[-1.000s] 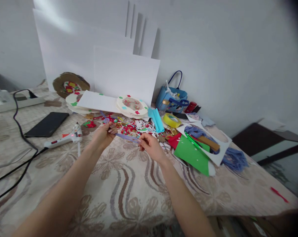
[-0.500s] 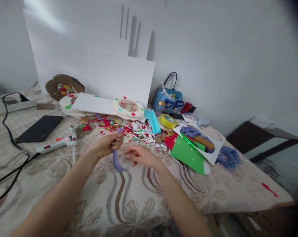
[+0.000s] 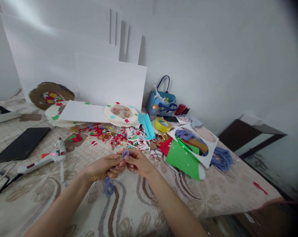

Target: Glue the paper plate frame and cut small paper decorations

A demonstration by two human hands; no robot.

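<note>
The left hand and right hand meet, both pinched closed on a looped length of soft purple yarn over the near part of the cloth-covered worktop (one loop dangles below). Beyond lie red and white paper scraps; left, a white plastic glue gun; right, a flat green sheet.

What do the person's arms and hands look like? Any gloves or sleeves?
The left hand and right hand are bare, without gloves. Both forearms are bare too; no sleeve, watch or bracelet shows. I can't tell about rings.
</note>
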